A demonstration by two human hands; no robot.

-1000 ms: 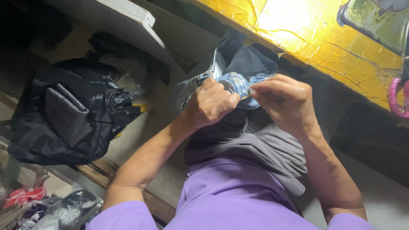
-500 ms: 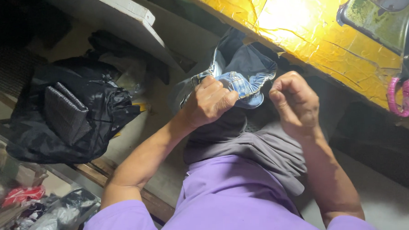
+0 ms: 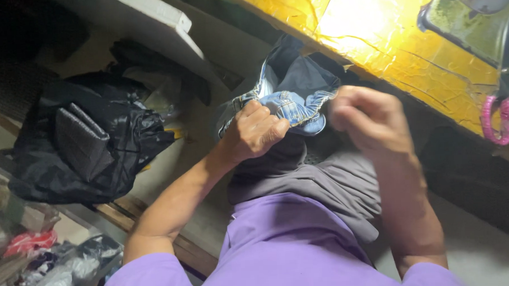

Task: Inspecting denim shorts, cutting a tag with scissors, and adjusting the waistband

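My left hand (image 3: 255, 131) is closed on a folded piece of blue denim (image 3: 295, 105), holding it up in front of me. Behind the denim a darker grey-blue cloth (image 3: 297, 68) rises toward the yellow surface. My right hand (image 3: 369, 119) hangs just right of the denim, apart from it and blurred. Its fingers are pinched together, and I see nothing between them. A grey garment (image 3: 329, 182) lies under both hands, above my purple shirt (image 3: 281, 252).
A crumpled black plastic bag (image 3: 85, 149) lies to the left. A shiny yellow foil-covered surface (image 3: 392, 36) runs across the top right, with a pink ring (image 3: 493, 120) at its right end. A white board (image 3: 148, 17) sits top left; small packets (image 3: 44, 263) bottom left.
My right hand has let go of the denim edge and pulled away to the right. My left hand has kept its grip on the denim in the same spot.
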